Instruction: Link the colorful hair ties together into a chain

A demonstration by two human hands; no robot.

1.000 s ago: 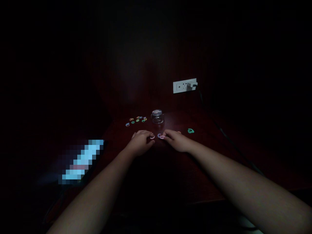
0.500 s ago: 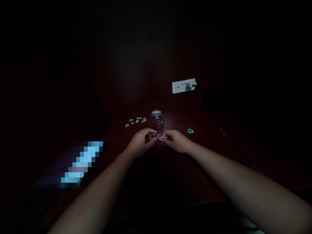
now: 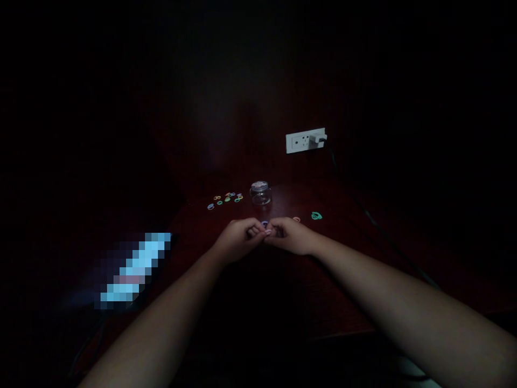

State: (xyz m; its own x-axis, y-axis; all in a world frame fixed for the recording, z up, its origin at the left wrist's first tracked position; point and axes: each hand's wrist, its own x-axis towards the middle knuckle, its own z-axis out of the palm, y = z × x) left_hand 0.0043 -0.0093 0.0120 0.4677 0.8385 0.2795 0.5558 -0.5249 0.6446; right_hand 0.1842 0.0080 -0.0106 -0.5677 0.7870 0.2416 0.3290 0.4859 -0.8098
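My left hand (image 3: 242,237) and my right hand (image 3: 288,234) meet over the dark red table, fingertips pinched together. Between them is a small pink ring (image 3: 267,231), gripped by both. A purple ring (image 3: 264,223) shows just behind the fingertips. Beyond the hands stands a clear glass jar (image 3: 260,194) with its lid on. Several coloured rings (image 3: 227,199) lie scattered left of the jar. To the right are a green bunch of rings (image 3: 316,215) and an orange ring (image 3: 297,219), partly behind my right hand.
A bright blurred screen (image 3: 137,269) lies at the left beside my forearm. On the back wall a white socket (image 3: 306,140) holds a plug, and a dark cable (image 3: 379,231) runs down the right side. The surroundings are very dark.
My hands have come together, and the left fingertips now meet the right ones at the pink ring. An orange ring has come into view behind my right hand.
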